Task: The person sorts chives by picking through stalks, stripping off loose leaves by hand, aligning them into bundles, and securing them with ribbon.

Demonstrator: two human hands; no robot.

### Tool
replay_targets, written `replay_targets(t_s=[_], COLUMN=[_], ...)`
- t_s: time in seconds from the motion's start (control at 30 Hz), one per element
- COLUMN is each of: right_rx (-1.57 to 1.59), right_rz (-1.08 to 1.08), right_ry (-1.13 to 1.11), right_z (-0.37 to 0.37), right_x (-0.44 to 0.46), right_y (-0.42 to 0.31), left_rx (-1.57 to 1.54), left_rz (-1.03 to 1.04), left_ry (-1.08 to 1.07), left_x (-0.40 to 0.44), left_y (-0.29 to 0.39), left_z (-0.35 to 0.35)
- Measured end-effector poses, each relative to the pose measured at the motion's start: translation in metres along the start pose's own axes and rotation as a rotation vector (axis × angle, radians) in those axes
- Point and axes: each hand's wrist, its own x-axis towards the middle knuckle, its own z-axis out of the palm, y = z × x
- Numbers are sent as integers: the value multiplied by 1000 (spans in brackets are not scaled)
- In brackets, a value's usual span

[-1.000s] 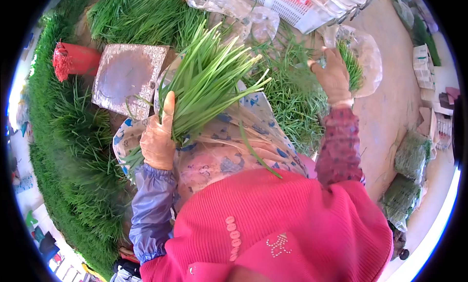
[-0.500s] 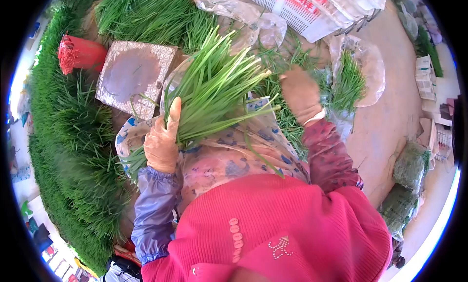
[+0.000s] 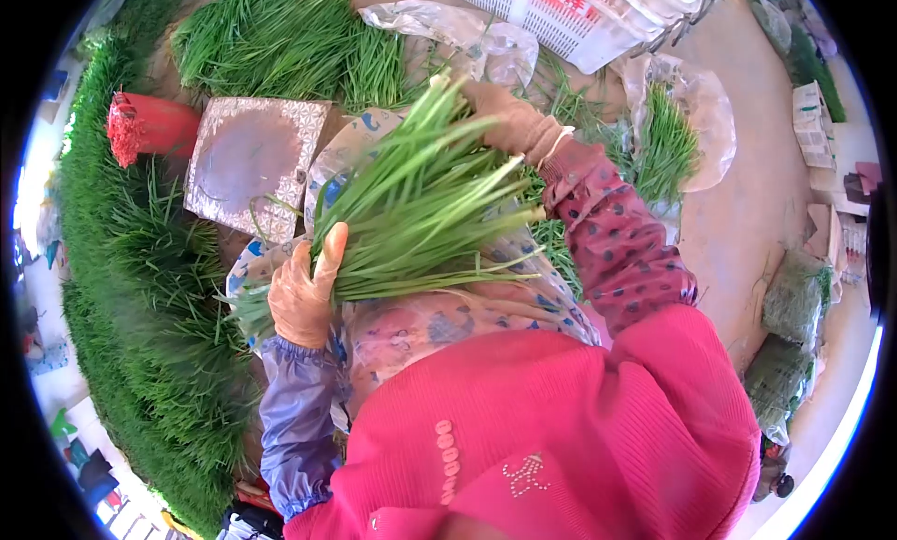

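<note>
A thick bunch of garlic chives [image 3: 411, 204] lies across my lap, its pale stem ends fanned toward the upper right. My left hand [image 3: 304, 297], in a thin tan glove, is wrapped round the lower left of the bunch with its thumb up along the leaves. At the top stem ends, my right hand [image 3: 512, 124], in a brown glove, is closed on some stalks; its fingertips are partly hidden and blurred. Beneath the bunch is a clear, blue-patterned plastic apron [image 3: 458, 327].
A patterned box [image 3: 252, 162] and a red bundle of ties [image 3: 159, 129] stand at the left, beside a long bank of chives [image 3: 159, 288]. More chives [image 3: 271, 35] lie ahead. A white basket [image 3: 551, 17] and a plastic bag with chives [image 3: 668, 134] are at the right.
My right hand has moved left and up, from beside the bunch to its stem ends. My left hand keeps its hold, and the bunch has spread a little.
</note>
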Motion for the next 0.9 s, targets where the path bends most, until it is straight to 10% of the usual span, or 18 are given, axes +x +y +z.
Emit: replay_targets(t_s=[0.3, 0.4, 0.47, 0.53, 0.6, 0.7, 0.8, 0.87, 0.9], right_rx=[198, 229, 86, 250, 237, 330, 761, 795, 926], right_rz=[57, 279, -90, -387, -340, -262, -175, 104, 104], right_ry=[427, 281, 83, 10, -21, 17, 15, 277, 325], right_z=[-39, -54, -41, -22, -13, -3, 5, -8, -13], right_x=[-8, -4, 2, 4, 9, 28, 30, 5, 16], right_y=[67, 99, 88, 58, 20, 15, 15, -5, 16], left_rx=[-704, -895, -860, -1755, -932, -862, -588, -1847, -1993], left_rz=[-278, -374, -377, -1109, -292, -296, 124, -554, -542], left_ry=[-41, -154, -279, -226, -500, -499, -302, -508, -413], left_x=[3, 0, 1, -2, -9, -25, -6, -13, -13], left_y=[-11, -18, -33, -32, -55, -61, -47, -45, -41], left_z=[-12, -26, -24, -17, -13, 4, -7, 6, 10])
